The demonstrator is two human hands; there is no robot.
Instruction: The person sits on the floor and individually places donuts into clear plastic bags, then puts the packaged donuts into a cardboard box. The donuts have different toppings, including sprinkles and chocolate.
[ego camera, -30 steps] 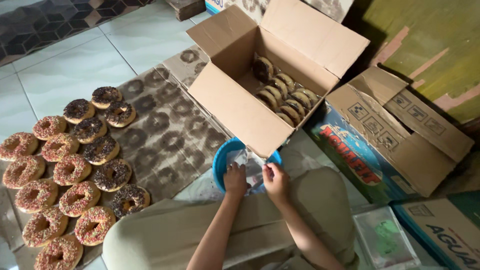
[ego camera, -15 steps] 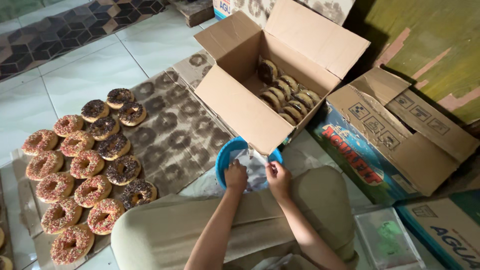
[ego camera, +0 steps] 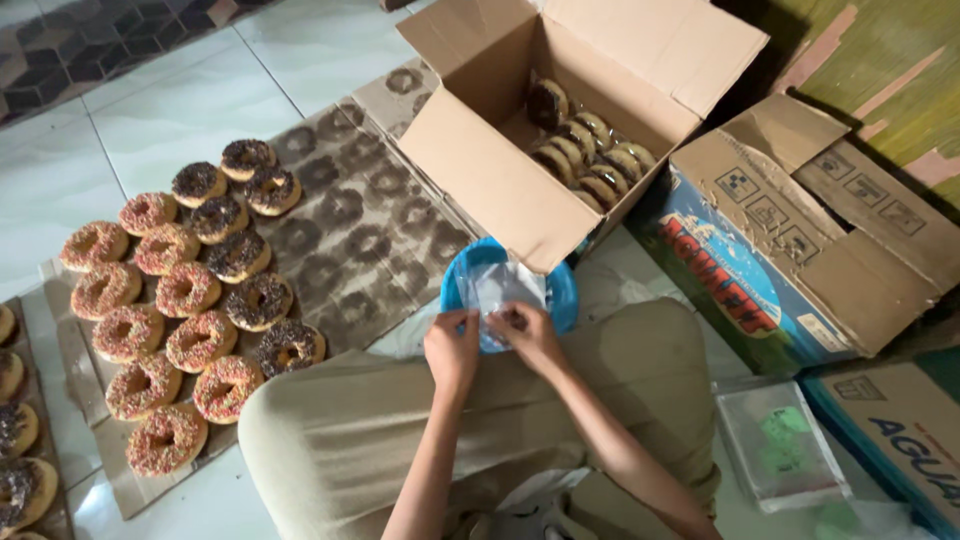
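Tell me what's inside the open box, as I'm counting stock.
The box holds doughnuts standing on edge in rows, most wrapped. Its near wall hides the rest of the inside.

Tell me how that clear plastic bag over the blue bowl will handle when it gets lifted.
The clear plastic bag looks thin and crinkled, so it will probably flop and sag. It seems empty, so likely very light. Both the left hand and the right hand pinch its edge above the blue bowl, suggesting its film may be slippery.
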